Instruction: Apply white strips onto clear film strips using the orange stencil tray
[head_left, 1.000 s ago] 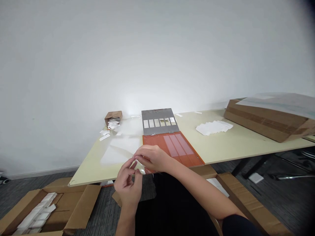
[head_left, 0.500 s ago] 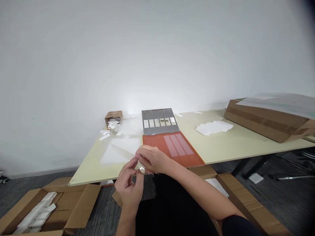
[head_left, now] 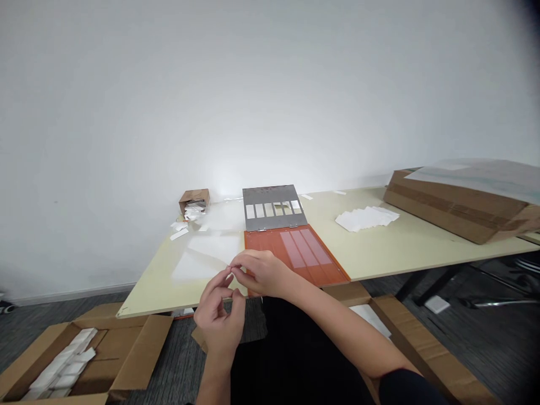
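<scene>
My left hand (head_left: 220, 315) is closed, its fingers bent and its index fingertip meeting the fingertips of my right hand. My right hand (head_left: 262, 273) is pinched shut, over the front edge of the orange board. Whatever lies between the fingertips is too small or too clear to make out. Just beyond my hands, the orange board (head_left: 270, 243) lies flat with several translucent strips (head_left: 298, 249) on its right half. Hinged to its back edge, a grey metal frame (head_left: 270, 194) with a row of rectangular windows is folded back.
Thin white sheets (head_left: 206, 256) lie left of the board on the pale table (head_left: 152, 292). A small carton (head_left: 194, 198) spills white strips at the back left. Fanned white papers (head_left: 366, 218) and a large cardboard box (head_left: 447, 205) are rightward. Open cartons (head_left: 137, 354) stand below on both sides.
Both hands have shifted very slightly left, fingertips still together. A shiny clear bit seen by my left thumb before no longer shows plainly. The board and frame stay put.
</scene>
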Motion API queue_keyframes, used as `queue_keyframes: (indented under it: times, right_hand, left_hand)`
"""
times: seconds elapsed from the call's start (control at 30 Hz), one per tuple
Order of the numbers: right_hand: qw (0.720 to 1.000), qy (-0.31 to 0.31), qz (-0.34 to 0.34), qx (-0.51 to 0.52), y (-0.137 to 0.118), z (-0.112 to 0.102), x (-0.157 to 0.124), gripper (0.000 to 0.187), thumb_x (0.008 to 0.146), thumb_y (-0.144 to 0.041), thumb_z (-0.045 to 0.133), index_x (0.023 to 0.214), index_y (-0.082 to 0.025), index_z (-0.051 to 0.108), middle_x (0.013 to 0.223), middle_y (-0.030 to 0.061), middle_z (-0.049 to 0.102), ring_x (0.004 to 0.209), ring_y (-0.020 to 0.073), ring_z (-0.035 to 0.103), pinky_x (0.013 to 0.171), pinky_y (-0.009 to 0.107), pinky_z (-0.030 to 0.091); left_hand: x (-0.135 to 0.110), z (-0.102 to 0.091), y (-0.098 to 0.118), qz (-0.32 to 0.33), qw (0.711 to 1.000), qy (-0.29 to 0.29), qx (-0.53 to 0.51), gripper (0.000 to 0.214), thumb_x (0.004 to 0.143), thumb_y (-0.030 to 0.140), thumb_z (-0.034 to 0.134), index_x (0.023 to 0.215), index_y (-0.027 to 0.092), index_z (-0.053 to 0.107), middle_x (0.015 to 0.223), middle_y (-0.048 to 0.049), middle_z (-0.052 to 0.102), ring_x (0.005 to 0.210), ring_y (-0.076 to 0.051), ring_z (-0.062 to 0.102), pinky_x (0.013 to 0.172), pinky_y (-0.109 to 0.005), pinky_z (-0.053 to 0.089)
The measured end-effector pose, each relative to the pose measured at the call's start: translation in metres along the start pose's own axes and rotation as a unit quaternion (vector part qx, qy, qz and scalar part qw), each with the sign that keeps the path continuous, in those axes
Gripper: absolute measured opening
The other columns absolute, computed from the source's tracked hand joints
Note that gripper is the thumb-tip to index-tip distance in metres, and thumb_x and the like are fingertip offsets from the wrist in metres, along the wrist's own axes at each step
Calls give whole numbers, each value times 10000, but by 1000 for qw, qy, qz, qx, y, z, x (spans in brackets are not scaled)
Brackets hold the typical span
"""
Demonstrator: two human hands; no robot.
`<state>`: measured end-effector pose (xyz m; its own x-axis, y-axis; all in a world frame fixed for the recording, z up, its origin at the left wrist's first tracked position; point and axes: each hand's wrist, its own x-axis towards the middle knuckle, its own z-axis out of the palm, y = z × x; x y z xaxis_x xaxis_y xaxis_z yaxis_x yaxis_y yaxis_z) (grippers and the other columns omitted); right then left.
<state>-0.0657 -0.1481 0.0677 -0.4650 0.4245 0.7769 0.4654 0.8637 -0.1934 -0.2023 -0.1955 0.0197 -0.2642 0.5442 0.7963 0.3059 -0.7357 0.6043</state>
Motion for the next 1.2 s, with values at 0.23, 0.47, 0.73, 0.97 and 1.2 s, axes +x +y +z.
queue_keyframes:
  times: [0.23,0.47,0.73,0.97,1.2]
  right_hand:
    - [985,5,-100,-138,1,4,2,174,943,-156,402,827,-186,528,719,17,612,644,131,549,600,253,453]
    - [977,1,-121,-173,5,3,0,171,922,-134,412,806,-186,527,713,12,596,645,126,536,605,250,444]
    - [993,-24,-50,-106,5,4,-2,132,896,-158,443,825,-203,545,730,11,619,627,125,543,548,236,405]
    - [1000,9,-7,4,7,3,-2,106,856,-152,486,837,-200,578,773,14,678,666,116,603,597,213,450]
    - [993,-12,7,121,5,-7,2,80,899,-249,574,897,-183,618,816,21,701,764,113,651,717,213,514]
  left_hand:
    - [4,1,3,24,998,4,55,153,775,82,665,668,183,624,1022,-38,712,869,-147,713,817,-270,603]
    - [10,-2,10,59,990,-13,126,145,788,105,644,670,188,628,969,-36,716,838,-150,710,795,-266,590]
    - [9,-6,7,58,990,-36,125,124,789,125,647,684,191,639,955,-44,713,829,-171,707,792,-304,588]
    - [7,-5,6,45,993,-43,100,130,795,106,635,702,196,638,1003,-47,718,897,-178,709,819,-306,582]
    - [7,-6,6,33,995,-47,77,144,791,93,629,690,194,618,1010,-43,715,895,-177,706,824,-309,581]
